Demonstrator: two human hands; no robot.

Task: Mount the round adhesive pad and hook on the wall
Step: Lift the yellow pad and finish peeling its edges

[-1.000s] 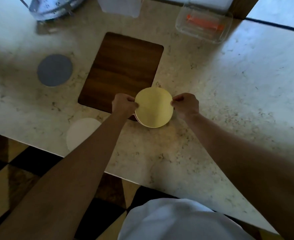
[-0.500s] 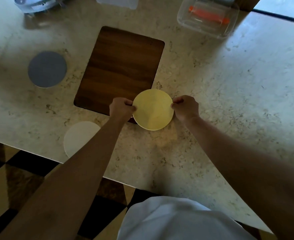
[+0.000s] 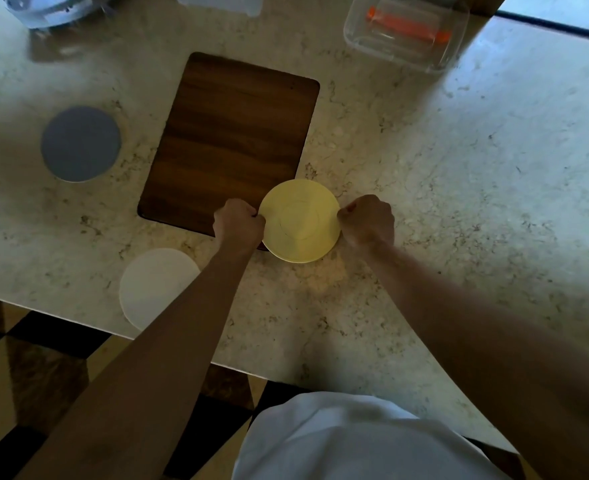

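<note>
A round yellow pad (image 3: 300, 220) with faint circular marks on its face is held just above the marble counter, over the near right corner of a dark wooden board (image 3: 230, 143). My left hand (image 3: 238, 220) pinches its left edge. My right hand (image 3: 367, 220) pinches its right edge. A grey round pad (image 3: 81, 143) lies flat at the left, and a white round pad (image 3: 154, 285) lies near the counter's front edge, partly under my left forearm. No hook is visible.
A clear plastic box (image 3: 407, 29) holding an orange item stands at the back right. A white appliance (image 3: 57, 8) and a translucent container (image 3: 220, 1) stand at the back left. The marble counter's front edge (image 3: 43, 315) runs diagonally above a checkered floor.
The yellow pad has tilted flatter toward the camera, its back layer no longer showing; both hands keep their pinch on its edges. The view has shifted slightly.
</note>
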